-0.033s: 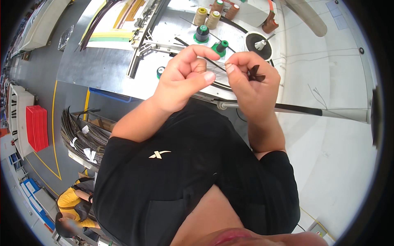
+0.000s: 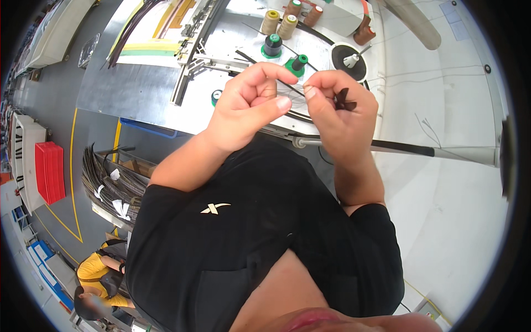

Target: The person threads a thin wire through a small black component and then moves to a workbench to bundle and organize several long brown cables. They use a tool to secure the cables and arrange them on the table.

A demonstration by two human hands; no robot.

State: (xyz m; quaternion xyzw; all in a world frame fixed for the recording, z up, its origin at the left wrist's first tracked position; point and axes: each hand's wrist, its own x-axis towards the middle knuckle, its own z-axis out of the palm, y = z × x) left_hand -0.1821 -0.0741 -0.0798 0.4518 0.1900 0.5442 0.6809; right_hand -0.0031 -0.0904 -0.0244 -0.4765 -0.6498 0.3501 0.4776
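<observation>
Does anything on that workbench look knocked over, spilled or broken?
Nothing stands out. The thread spools stand upright on the bench, and both hands, left hand and right hand, pinch a thin thread.

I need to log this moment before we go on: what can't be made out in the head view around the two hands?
- Thin thread between left hand and right hand: too fine to trace.
- Small dark piece in the right hand: fingers cover most of it; kind unclear.
- Long dark rod: the right forearm hides part of it.
- Spools on the table: upper ones cut by the picture's top edge.

Both hands (image 2: 251, 102) (image 2: 340, 110) raised, fingers pinched together
</observation>
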